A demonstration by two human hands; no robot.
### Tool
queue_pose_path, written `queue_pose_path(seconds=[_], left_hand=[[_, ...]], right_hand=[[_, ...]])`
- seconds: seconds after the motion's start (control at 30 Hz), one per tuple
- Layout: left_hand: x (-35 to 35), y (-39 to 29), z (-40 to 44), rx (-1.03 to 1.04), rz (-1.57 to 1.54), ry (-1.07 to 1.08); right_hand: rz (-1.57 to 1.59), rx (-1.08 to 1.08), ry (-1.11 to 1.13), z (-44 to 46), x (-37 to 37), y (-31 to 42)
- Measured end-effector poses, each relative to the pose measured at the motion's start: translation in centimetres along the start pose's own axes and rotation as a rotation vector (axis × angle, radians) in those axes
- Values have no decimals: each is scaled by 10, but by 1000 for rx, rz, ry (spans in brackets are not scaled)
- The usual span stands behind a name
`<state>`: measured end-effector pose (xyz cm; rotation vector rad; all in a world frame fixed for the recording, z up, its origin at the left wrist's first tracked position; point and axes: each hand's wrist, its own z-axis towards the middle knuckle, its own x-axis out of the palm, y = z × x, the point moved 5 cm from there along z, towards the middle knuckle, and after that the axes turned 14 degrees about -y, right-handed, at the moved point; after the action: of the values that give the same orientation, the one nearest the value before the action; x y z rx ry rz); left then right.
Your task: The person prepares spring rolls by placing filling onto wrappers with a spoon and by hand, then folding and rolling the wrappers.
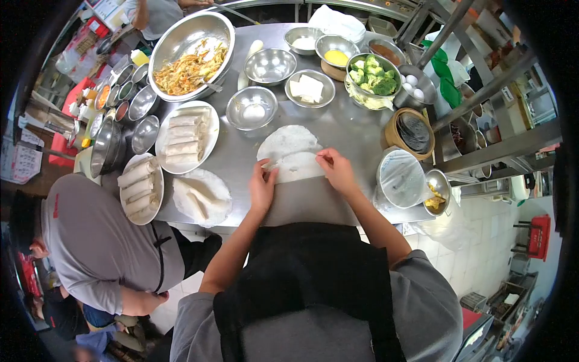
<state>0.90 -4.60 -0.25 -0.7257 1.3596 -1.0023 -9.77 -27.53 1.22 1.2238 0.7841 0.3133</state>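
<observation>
A round white spring roll wrapper (288,140) lies on the steel table in front of me, its near edge folded over toward the middle. My left hand (263,186) pinches the left end of the fold between thumb and fingers. At the right end, my right hand (338,169) grips the wrapper's edge the same way. Whether any filling lies under the fold is hidden. To the left rests another wrapper (218,192) with a pale folded piece on it. Rolled spring rolls (184,134) fill a white oval plate (212,137), and more lie on a second plate (158,202).
A large steel bowl (226,42) holds shredded filling (187,75). Several small steel bowls (252,108) stand at the back, one with broccoli (373,75). A bamboo steamer (392,136) and a plastic-lined container (401,178) stand right. Another person (111,241) is close on my left.
</observation>
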Motion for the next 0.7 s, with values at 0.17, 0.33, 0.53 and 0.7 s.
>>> queue_pose_path(seconds=[0.17,0.33,0.53,0.7], left_hand=[[-7,-18,-6,80,38,-55],[-17,-14,-23,222,113,-140],[-17,-17,-16,171,75,-82],[-14,-13,-12,454,435,-62]], right_hand=[[-202,-306,-126,-1,7,24],[-353,-436,-100,-7,21,11],[-396,-472,-172,-3,26,12],[-508,-488,-132,0,31,8]])
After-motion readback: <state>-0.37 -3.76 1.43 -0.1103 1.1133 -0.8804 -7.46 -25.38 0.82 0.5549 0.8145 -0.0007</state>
